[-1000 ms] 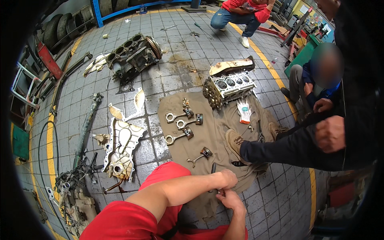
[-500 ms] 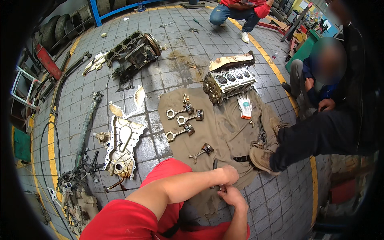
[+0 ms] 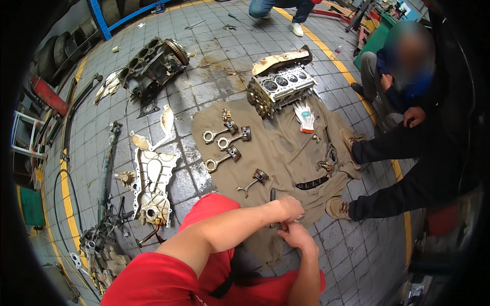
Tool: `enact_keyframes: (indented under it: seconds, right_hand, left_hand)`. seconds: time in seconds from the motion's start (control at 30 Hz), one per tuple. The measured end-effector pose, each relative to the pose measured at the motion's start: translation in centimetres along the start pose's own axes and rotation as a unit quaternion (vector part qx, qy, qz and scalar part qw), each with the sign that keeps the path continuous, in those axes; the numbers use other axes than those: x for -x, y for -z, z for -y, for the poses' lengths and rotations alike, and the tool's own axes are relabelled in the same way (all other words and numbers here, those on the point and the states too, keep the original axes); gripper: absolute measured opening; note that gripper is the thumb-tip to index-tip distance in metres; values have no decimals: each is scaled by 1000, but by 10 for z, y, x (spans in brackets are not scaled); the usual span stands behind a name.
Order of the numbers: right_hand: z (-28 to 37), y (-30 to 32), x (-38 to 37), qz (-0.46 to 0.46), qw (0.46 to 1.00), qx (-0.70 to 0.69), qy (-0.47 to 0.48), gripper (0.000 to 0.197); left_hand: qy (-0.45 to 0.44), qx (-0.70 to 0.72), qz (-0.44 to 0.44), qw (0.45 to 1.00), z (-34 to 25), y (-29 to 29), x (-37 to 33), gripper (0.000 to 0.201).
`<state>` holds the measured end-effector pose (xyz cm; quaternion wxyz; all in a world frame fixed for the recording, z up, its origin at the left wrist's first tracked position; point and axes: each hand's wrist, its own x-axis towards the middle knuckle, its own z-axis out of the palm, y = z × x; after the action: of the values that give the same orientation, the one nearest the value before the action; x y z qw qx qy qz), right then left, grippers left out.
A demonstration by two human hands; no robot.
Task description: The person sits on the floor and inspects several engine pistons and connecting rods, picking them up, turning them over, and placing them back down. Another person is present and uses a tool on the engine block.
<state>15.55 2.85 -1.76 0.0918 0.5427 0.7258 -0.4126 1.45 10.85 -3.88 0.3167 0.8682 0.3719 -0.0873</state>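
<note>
My left hand (image 3: 290, 208) reaches across from the left, its fingers curled and closed. Just below it, my right hand (image 3: 298, 235) is also closed, its fingertips meeting the left hand's. Whatever they grip is hidden by the fingers. A dark tool handle (image 3: 273, 194) shows above my left forearm, and a small metal end shows below it; the middle is covered. Beyond lies a piston with its connecting rod (image 3: 253, 182) on the brown cloth (image 3: 278, 153). Several more pistons with rods, one of them (image 3: 223, 159), lie farther left.
An engine block with pistons (image 3: 282, 86) stands at the cloth's far edge, a white glove (image 3: 304, 117) beside it. Another engine block (image 3: 153, 66) and a metal cover (image 3: 154, 183) lie leftward. A standing person's boot (image 3: 338, 208) is at right; another person (image 3: 393, 76) squats behind.
The view has shifted, so the scene sits higher and more leftward. The standing person's near boot has moved back toward the near right, uncovering more of a black strip. My hands stay together.
</note>
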Motion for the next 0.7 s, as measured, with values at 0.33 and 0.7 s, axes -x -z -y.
enact_keyframes:
  seconds: [0.33, 0.7]
  right_hand:
    - [5, 4, 3, -1, 1000, -18, -3, 28]
    - [13, 14, 5, 47, 998, -2, -49, 39]
  left_hand:
    - [-4, 1, 41, 999, 3, 0, -2, 54]
    - [-3, -6, -2, 1000, 2, -6, -2, 35]
